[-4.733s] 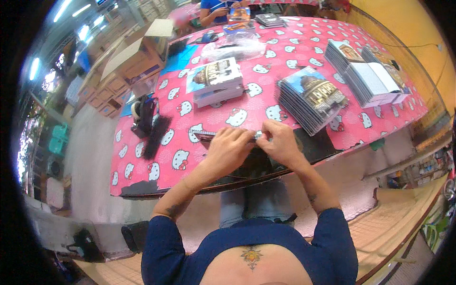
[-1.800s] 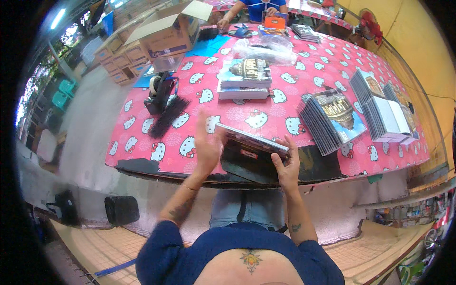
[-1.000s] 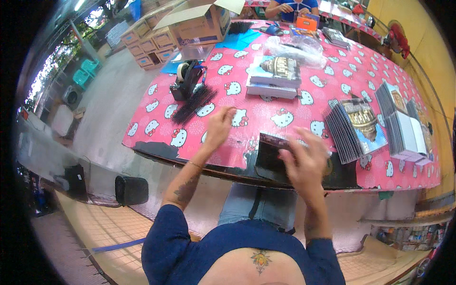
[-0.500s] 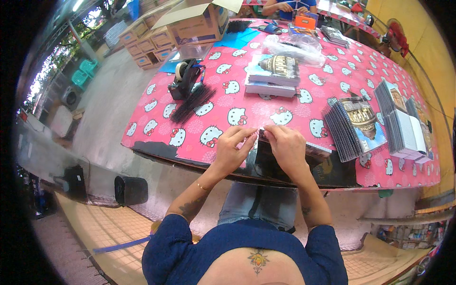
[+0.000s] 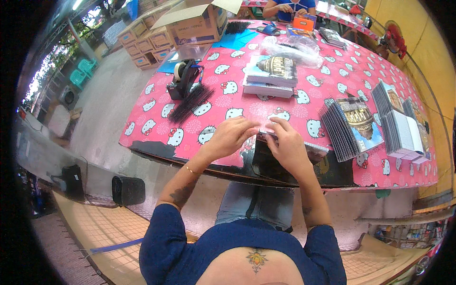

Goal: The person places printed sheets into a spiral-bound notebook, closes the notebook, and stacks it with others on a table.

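Note:
Near the front edge of the table, a dark-covered notebook [image 5: 315, 151] lies mostly beneath my right hand [image 5: 289, 146]. The thumb and fingers of that hand grip the notebook's upper left corner. My left hand [image 5: 232, 136] is closed in a pinch beside that corner, its fingertips almost meeting the right ones. Whatever is in the pinch is too small to make out. Beyond my left hand lies a bundle of black spiral binding coils [image 5: 192, 104], next to a black tape dispenser [image 5: 184, 80].
Notebooks are stacked at the table's middle [image 5: 270, 76]; spiral-bound piles [image 5: 352, 126] and more books [image 5: 401, 126] stand right. Clear plastic bags [image 5: 292, 50], blue sheets [image 5: 236, 39] and an open carton [image 5: 197, 26] lie farther back. Another person's hands [image 5: 287, 8] work at the far end.
My left hand has turned flatter, its wrist shifting left and its fingers still at the notebook's corner. My right fingers have spread a little and the thumb has lowered. The view has shifted slightly.

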`<state>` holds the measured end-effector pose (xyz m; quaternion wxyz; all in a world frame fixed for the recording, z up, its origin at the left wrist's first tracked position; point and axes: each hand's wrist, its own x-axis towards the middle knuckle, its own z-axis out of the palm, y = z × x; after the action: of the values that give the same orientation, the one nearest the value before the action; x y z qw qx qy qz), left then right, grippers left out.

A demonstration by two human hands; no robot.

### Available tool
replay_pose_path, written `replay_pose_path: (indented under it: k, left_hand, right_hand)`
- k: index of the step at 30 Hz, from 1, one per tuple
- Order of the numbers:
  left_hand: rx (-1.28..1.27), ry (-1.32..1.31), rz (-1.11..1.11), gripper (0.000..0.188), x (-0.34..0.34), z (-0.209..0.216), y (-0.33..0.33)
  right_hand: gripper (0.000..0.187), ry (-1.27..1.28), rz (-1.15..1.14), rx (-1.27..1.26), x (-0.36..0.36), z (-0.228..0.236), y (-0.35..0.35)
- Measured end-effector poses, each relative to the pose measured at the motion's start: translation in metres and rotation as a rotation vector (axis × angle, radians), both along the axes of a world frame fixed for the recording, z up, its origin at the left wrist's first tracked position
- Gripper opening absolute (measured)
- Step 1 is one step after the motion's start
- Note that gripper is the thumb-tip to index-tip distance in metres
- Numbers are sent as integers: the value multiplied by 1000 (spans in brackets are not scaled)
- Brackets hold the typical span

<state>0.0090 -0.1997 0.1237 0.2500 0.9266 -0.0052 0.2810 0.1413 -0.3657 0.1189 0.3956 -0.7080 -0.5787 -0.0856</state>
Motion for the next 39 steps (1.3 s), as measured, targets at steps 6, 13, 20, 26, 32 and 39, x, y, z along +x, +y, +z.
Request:
replay_pose_path:
  k: [6, 13, 20, 26, 32, 39]
  left_hand:
    - [102, 162, 21, 42, 9, 5, -4]
    - [481, 105, 360, 90, 3, -86, -60]
    - [553, 103, 384, 83, 12, -85, -45]
    - [757, 123, 461, 89, 23, -61, -33]
    - [656, 37, 291, 89, 19, -76, -47]
    - [516, 67, 60, 84, 5, -81, -62]
  right_hand:
    - [19, -160, -65, -169, 10, 14, -20]
    - [16, -79, -130, -196, 11, 10, -16]
    - [28, -302, -115, -47, 12, 16, -38]
    - [23, -140, -154, -249, 27, 11, -60]
    - [23, -93, -131, -208, 28, 9, -59]
    - [24, -81, -105, -223, 31, 11, -57]
